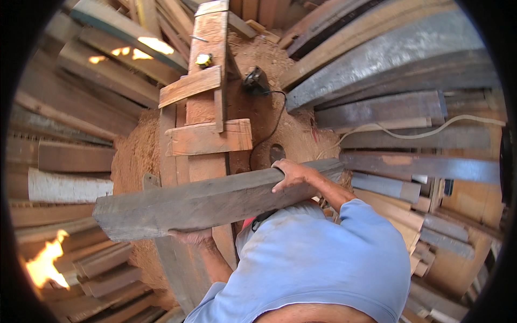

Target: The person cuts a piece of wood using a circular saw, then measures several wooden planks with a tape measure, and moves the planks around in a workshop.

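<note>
My hands, left (189,235) cupped beneath and right (291,175) gripping the top edge, hold the long grey weathered plank (199,203) above the reddish wooden bench (207,137); its far end, probably unsupported, could tip.

A long grey plank (204,202) lies across the front, barring the way forward. Beyond it, the desk (207,107) carries stacked reddish boards (207,137) and a yellow tape measure (204,60). Open sawdust (291,134) lies to the right, crossed by a black cord (274,126). Timber stacks (70,134) wall both sides
</note>
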`<action>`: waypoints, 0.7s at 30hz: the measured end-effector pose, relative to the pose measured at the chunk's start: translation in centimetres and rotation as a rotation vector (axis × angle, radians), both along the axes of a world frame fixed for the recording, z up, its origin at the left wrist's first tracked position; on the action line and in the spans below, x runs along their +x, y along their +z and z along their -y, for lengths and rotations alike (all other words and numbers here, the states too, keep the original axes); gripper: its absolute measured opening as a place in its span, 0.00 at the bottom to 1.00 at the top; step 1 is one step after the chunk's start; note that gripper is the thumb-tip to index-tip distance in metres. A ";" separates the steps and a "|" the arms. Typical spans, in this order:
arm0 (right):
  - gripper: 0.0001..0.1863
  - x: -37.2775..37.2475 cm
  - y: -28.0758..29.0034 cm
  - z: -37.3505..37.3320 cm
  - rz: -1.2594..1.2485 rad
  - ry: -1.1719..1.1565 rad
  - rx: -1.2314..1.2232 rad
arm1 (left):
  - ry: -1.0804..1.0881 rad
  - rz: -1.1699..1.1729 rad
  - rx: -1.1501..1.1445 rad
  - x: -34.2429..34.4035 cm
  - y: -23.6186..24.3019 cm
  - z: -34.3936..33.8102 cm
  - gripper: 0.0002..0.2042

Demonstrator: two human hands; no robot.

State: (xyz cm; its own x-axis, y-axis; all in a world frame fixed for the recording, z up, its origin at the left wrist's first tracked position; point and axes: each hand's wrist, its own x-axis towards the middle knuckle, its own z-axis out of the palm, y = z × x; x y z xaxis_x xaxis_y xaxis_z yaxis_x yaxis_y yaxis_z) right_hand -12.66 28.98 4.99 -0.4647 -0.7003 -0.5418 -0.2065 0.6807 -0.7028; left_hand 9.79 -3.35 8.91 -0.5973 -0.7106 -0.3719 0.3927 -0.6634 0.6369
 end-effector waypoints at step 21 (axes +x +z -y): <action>0.54 8.6 4.1 -10.3 -0.136 -0.522 0.019 | -0.416 -0.127 -0.055 -12.2 2.7 -4.7 0.46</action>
State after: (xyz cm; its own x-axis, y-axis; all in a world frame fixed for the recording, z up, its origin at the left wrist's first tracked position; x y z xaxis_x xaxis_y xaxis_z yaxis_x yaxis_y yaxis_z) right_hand -4.06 39.30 9.11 -0.8155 -0.3479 -0.4625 0.0745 0.7294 -0.6801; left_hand -2.37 1.33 11.62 -0.8753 -0.4167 -0.2454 0.1769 -0.7482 0.6395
